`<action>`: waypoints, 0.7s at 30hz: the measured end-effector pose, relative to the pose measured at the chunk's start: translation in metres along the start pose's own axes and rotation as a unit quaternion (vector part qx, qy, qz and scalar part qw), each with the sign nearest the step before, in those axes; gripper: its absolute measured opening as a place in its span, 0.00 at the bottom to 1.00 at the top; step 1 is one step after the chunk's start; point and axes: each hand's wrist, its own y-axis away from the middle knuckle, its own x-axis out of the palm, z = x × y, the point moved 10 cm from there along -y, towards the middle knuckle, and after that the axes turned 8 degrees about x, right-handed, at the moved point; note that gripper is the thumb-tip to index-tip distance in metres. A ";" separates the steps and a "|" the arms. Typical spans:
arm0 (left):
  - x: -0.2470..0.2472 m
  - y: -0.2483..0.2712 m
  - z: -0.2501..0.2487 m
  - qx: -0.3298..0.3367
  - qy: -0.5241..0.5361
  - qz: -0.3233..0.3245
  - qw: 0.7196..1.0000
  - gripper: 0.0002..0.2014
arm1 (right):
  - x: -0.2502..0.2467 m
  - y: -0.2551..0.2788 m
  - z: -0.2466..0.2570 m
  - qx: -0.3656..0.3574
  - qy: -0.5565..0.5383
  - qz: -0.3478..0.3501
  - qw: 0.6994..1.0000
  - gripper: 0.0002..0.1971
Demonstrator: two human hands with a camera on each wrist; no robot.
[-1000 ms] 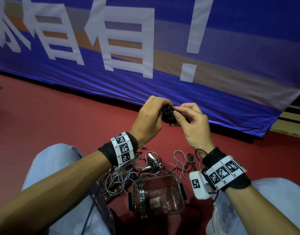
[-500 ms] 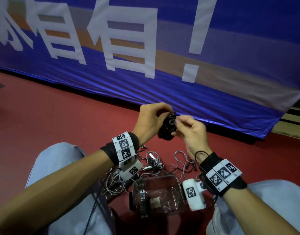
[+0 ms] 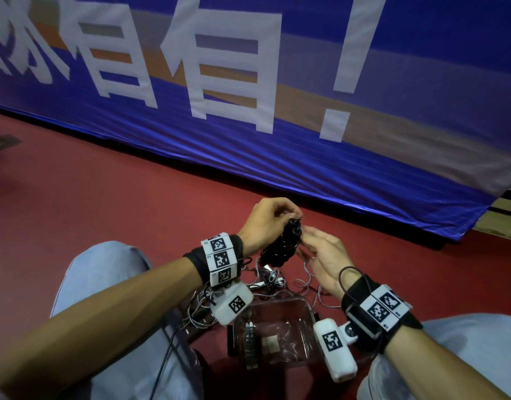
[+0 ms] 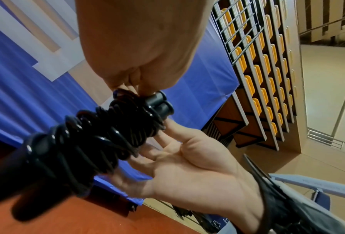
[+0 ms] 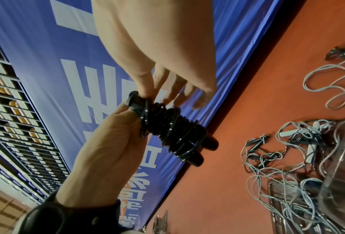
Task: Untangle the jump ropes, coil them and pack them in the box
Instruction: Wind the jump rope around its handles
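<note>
1. Coiling looks finished on the black jump rope [image 3: 283,243]: its cord is wound round the two handles laid side by side, so packing is the step in hand.
2. Pinching the cap end from above, the left hand [image 3: 267,223] grips the bundle in the air over the red floor [image 3: 133,203].
3. Lying flat, fingers straight, the right hand [image 3: 325,259] only touches the bundle's side.
4. Long axis runs steeply down toward the person, caps up and away, free handle ends low.
5. Next move, I judge: lower it into the clear box [image 3: 303,307] just below, keeping the wraps tight.
6. Grey ropes [image 5: 287,158] lie tangled beside the box.
</note>
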 end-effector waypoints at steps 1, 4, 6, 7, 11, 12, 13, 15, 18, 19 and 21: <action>0.001 0.001 0.003 -0.006 0.016 0.000 1.000 0.06 | 0.003 0.001 -0.002 0.004 0.003 0.010 1.000 0.08; 0.001 0.003 0.007 -0.021 0.059 -0.015 0.998 0.05 | 0.012 0.004 -0.008 0.019 -0.034 0.053 0.998 0.07; -0.007 0.001 0.008 -0.019 0.051 -0.046 0.997 0.06 | 0.015 0.004 -0.011 0.024 -0.052 0.055 0.997 0.07; -0.011 0.001 0.009 -0.022 0.042 -0.060 0.997 0.07 | 0.014 0.004 -0.011 0.025 -0.056 0.047 0.997 0.07; -0.019 0.006 0.010 -0.031 -0.008 -0.117 0.993 0.09 | 0.011 0.002 -0.005 0.021 -0.073 0.011 0.997 0.04; -0.020 0.007 0.008 -0.026 -0.017 -0.127 0.991 0.09 | 0.009 0.002 -0.002 0.014 -0.071 -0.002 0.997 0.06; -0.020 0.007 0.008 -0.025 -0.021 -0.129 0.991 0.08 | 0.007 0.002 0.002 0.008 -0.068 -0.013 0.998 0.08; -0.013 0.006 0.012 -0.038 -0.014 -0.110 0.993 0.09 | 0.001 0.002 0.006 0.003 -0.057 -0.028 0.998 0.12; 0.002 0.007 0.022 -0.093 0.062 -0.061 0.992 0.19 | -0.011 0.002 0.009 0.010 -0.061 -0.048 0.997 0.15; 0.008 0.008 0.022 -0.109 0.097 -0.038 0.989 0.22 | -0.016 0.002 0.009 0.011 -0.064 -0.054 0.996 0.15; 0.018 0.008 0.015 -0.105 0.125 0.003 0.987 0.19 | -0.018 0.003 0.009 0.018 -0.078 -0.050 0.996 0.12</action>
